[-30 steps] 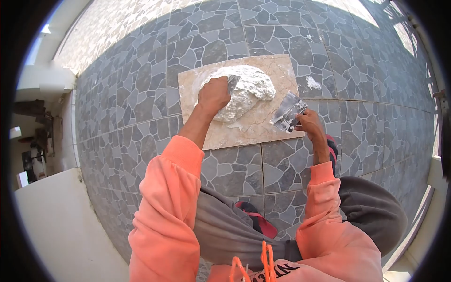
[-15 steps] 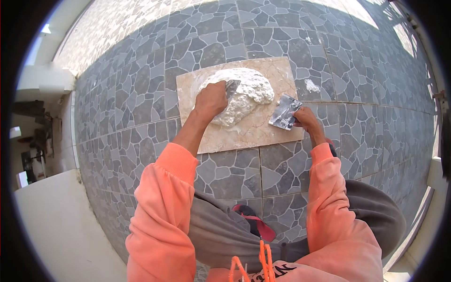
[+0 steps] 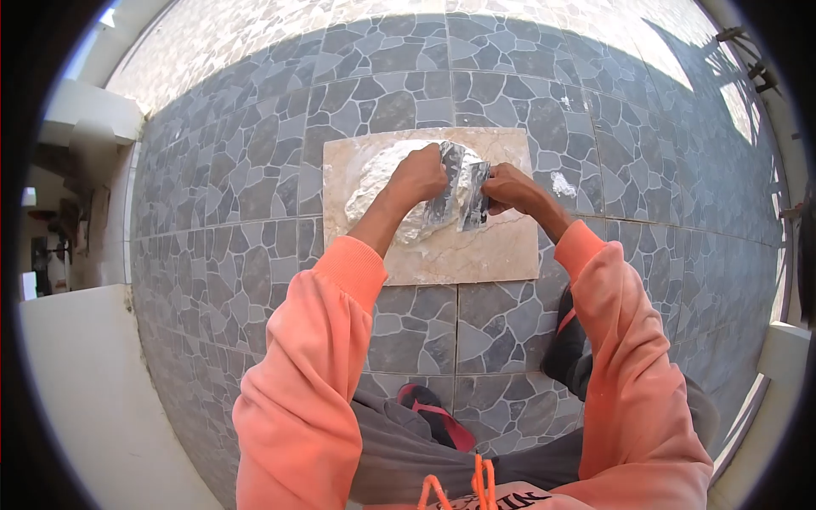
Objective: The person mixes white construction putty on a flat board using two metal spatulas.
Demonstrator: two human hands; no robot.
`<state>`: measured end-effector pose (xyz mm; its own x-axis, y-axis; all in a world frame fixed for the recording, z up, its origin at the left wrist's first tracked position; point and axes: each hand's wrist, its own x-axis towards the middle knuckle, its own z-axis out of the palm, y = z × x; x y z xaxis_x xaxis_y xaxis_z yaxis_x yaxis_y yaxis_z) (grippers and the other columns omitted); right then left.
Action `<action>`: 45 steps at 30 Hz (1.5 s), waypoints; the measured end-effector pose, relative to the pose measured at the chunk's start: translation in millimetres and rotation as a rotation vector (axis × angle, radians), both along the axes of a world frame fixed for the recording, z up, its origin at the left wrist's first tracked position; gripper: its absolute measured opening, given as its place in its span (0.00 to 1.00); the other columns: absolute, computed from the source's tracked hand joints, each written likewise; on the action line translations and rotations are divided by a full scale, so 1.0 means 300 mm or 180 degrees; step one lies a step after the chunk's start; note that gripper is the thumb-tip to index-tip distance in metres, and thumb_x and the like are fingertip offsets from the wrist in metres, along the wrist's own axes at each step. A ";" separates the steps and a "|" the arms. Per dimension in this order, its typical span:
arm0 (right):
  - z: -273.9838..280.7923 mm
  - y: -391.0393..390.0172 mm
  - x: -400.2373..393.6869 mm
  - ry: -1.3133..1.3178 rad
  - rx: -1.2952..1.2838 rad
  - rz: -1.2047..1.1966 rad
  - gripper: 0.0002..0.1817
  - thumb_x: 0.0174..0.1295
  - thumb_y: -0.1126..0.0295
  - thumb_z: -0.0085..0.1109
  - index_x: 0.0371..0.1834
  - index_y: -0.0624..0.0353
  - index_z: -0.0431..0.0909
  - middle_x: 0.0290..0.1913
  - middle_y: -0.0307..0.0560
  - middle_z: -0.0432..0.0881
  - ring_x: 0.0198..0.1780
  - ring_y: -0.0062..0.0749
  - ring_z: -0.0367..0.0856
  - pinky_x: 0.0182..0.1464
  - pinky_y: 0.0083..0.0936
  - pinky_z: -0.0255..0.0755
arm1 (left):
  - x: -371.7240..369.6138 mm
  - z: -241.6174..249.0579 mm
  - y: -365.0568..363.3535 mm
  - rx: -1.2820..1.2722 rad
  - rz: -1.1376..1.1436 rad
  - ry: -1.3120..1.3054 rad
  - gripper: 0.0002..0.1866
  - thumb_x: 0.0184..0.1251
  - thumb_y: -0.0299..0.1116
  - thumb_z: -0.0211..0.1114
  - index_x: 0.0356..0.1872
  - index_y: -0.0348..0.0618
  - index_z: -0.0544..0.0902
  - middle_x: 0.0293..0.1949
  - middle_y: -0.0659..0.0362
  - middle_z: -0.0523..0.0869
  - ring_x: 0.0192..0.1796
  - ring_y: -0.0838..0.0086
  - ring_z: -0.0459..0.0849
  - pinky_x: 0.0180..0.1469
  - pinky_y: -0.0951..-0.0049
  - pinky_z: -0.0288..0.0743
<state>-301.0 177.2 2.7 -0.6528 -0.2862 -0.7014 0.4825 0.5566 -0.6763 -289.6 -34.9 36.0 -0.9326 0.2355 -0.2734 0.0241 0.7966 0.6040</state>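
Note:
A mound of wet white putty [image 3: 380, 181] lies on a beige marbled tile [image 3: 476, 263]. My left hand [image 3: 420, 172] is closed on a flat metal scraper [image 3: 444, 191], its blade tilted against the right part of the mound. In my right hand [image 3: 512, 189] is a second metal scraper [image 3: 474, 197], held near upright at the mound's right edge. The two blades face each other a short gap apart, with some putty between them. Both blades carry white smears. The scrapers' grips are mostly hidden by my fingers.
The beige tile lies on a grey stone-patterned floor [image 3: 238, 263]. White splashes [image 3: 562, 184] mark the floor right of it. My sandalled foot [image 3: 436, 416] is below the tile. A pale low wall [image 3: 81, 374] runs along the left.
My right hand has brought its scraper left and up, from the tile's right edge to the putty. My left hand has shifted its scraper right across the mound.

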 end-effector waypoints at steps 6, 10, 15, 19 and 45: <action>0.127 -0.034 -0.135 -0.0026 -0.0015 0.0785 0.11 0.56 0.71 0.55 0.22 0.68 0.76 0.24 0.44 0.78 0.23 0.26 0.79 0.27 0.22 0.79 | 0.044 0.011 0.124 0.0484 0.0565 0.0183 0.14 0.67 0.34 0.54 0.42 0.30 0.71 0.33 0.32 0.82 0.41 0.38 0.82 0.45 0.47 0.75; 0.331 -0.123 -0.193 -0.0336 0.0174 0.1492 0.09 0.56 0.74 0.55 0.37 0.67 0.80 0.31 0.43 0.82 0.27 0.23 0.80 0.31 0.22 0.81 | 0.055 -0.043 0.105 0.0451 0.0933 0.0375 0.13 0.68 0.33 0.53 0.42 0.30 0.70 0.31 0.32 0.82 0.39 0.37 0.82 0.44 0.46 0.75; 0.383 -0.140 -0.332 0.0229 0.0880 0.2258 0.12 0.53 0.74 0.51 0.34 0.72 0.79 0.26 0.47 0.80 0.25 0.27 0.80 0.29 0.22 0.80 | 0.098 -0.025 0.016 0.0532 0.1664 0.0265 0.13 0.68 0.33 0.56 0.44 0.31 0.72 0.38 0.37 0.83 0.44 0.41 0.83 0.48 0.50 0.76; 0.348 -0.121 -0.403 0.1158 0.1077 0.2872 0.15 0.52 0.72 0.51 0.40 0.72 0.79 0.27 0.56 0.82 0.24 0.35 0.80 0.30 0.31 0.76 | 0.194 -0.054 -0.027 0.0659 0.1741 0.0988 0.11 0.65 0.31 0.61 0.43 0.34 0.78 0.37 0.44 0.85 0.40 0.47 0.83 0.43 0.54 0.75; 0.469 0.027 -0.126 0.3330 0.0875 0.4286 0.11 0.49 0.82 0.58 0.38 0.64 0.77 0.25 0.49 0.80 0.32 0.43 0.82 0.28 0.40 0.71 | 0.392 0.177 0.010 0.0488 0.0684 0.2504 0.16 0.50 0.14 0.67 0.40 0.42 0.83 0.37 0.56 0.85 0.40 0.63 0.86 0.40 0.69 0.82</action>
<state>-338.8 185.2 143.6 -0.2492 -0.9247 -0.2878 -0.9292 0.3121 -0.1979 -172.0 -32.1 89.1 -0.8670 0.0121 0.4981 0.3416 0.7423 0.5765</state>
